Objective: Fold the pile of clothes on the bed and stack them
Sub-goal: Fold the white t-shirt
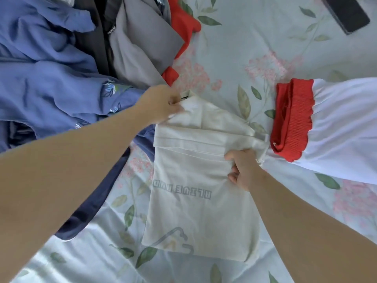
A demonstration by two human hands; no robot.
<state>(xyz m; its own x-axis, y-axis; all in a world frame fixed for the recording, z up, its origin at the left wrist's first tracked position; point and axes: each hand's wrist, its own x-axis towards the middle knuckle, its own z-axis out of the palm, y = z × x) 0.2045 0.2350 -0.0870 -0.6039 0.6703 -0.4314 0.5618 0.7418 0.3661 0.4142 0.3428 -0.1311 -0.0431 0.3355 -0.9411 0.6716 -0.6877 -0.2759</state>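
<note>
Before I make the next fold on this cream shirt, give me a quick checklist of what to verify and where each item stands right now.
1. Left hand grips the collar end of the cream shirt: ok.
2. Right hand grips the shirt's right edge: ok.
3. Lower shirt lies flat on the floral bedsheet: ok.
4. Shirt clear of other clothes: not ok, its left edge lies against the blue garment.
5. Red-and-white garment apart from the fold: not ok, it touches the shirt's right corner.
6. Phone out of the way: ok.
</note>
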